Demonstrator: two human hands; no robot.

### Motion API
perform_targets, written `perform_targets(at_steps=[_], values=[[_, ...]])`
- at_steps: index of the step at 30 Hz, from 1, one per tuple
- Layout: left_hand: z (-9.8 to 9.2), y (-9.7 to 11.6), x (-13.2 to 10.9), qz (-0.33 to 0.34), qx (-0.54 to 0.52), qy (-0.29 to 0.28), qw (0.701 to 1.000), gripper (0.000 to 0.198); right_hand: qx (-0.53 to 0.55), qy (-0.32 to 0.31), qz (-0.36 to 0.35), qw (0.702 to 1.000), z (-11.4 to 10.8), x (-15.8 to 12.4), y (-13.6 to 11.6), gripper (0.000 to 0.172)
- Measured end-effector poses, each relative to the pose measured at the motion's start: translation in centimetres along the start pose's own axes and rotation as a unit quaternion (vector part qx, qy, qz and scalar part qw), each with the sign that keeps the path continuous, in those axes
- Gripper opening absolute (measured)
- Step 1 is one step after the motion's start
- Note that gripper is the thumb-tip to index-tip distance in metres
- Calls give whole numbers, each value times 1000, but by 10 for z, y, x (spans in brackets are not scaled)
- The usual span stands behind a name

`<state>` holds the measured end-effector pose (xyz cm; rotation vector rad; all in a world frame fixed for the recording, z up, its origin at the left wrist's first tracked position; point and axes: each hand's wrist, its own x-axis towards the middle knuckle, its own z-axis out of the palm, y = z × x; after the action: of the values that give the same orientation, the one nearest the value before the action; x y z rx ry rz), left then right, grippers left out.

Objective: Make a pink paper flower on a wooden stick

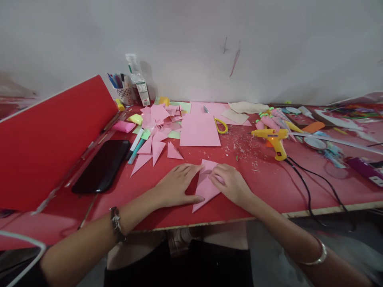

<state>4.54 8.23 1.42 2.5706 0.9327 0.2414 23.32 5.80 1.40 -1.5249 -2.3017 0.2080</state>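
Note:
A folded piece of pink paper (206, 187) lies near the front edge of the red table, its lower corner pointing toward me. My left hand (176, 185) rests flat along its left side, fingers and thumb spread, with the tips touching the paper. On the right side of the sheet, my right hand (232, 184) has its fingers curled together and pressed on the paper, covering part of it. Beyond my hands lie a small pink paper triangle (174, 151) and a larger pink sheet (199, 133), with yellow-handled scissors (221, 126) partly under that sheet.
At left are a black phone (103, 165), markers (139, 145) and a propped red board (60, 139). Pink paper pieces (157, 115) pile up by a bottle (140, 85) and pen cup (124, 95). A yellow glue gun (273, 139) with a black cord stands right.

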Motion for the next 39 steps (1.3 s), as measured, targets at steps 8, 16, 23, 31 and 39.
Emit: perform_targets(at_steps=[8, 16, 23, 31, 39], values=[[-1, 0, 0, 4, -1, -4, 1000, 73, -26, -18, 13, 999, 1, 0, 0, 20], [-1, 0, -1, 5, -4, -5, 1000, 77, -52, -30, 16, 998, 0, 1, -3, 21], [0, 0, -1, 4, 10, -16, 1000, 79, -77, -40, 14, 996, 1, 1, -4, 22], [-1, -2, -4, 22, 6, -35, 999, 78, -82, -34, 13, 996, 2, 1, -4, 20], [-3, -2, -8, 90, -9, -23, 996, 49, -79, -36, 13, 996, 3, 1, -2, 20]])
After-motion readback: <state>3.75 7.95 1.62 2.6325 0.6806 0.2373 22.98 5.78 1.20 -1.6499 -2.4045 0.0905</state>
